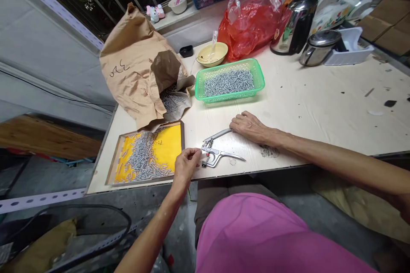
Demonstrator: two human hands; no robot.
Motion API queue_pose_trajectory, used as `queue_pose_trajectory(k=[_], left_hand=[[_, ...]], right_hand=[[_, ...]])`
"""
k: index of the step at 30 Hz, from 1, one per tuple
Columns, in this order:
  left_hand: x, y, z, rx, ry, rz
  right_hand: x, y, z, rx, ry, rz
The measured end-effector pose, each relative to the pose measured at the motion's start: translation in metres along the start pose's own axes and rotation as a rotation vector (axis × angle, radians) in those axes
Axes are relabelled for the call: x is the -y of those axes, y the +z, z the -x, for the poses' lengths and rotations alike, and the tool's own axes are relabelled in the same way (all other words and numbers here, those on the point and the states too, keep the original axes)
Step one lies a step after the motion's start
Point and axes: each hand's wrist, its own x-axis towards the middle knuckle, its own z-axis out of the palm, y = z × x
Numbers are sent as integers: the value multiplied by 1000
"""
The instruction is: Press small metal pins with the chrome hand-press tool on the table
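Silver snap-fastener pliers (215,153) with a coil spring and a red bit near the jaws lie at the table's front edge, handles spread apart. My right hand (248,128) rests on the table, its curled fingers on the end of the upper handle. Just left of the jaws, my left hand (186,163) has thumb and forefinger pinched together; whatever is between them is too small to make out. Beside that hand is a shallow wooden-framed tray (182,136) with a yellow bottom. Many small shiny metal pins (141,155) are heaped in it.
Behind the pliers stands a green plastic basket (230,98) filled with similar pins. A brown paper bag (134,68) spills more pins at the left. Further back are a yellow bowl (221,51), a red plastic bag (253,21), a kettle (296,21) and a metal pot (315,53).
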Motion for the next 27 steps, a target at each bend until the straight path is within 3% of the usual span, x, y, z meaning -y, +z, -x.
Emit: queue_pose_trajectory(k=[16, 27], left_hand=[[-7, -1, -17, 213, -441, 18], [-8, 0, -21, 244, -468, -119]], right_hand=[[1, 6, 1, -7, 29, -56], [5, -1, 0, 31, 76, -70]])
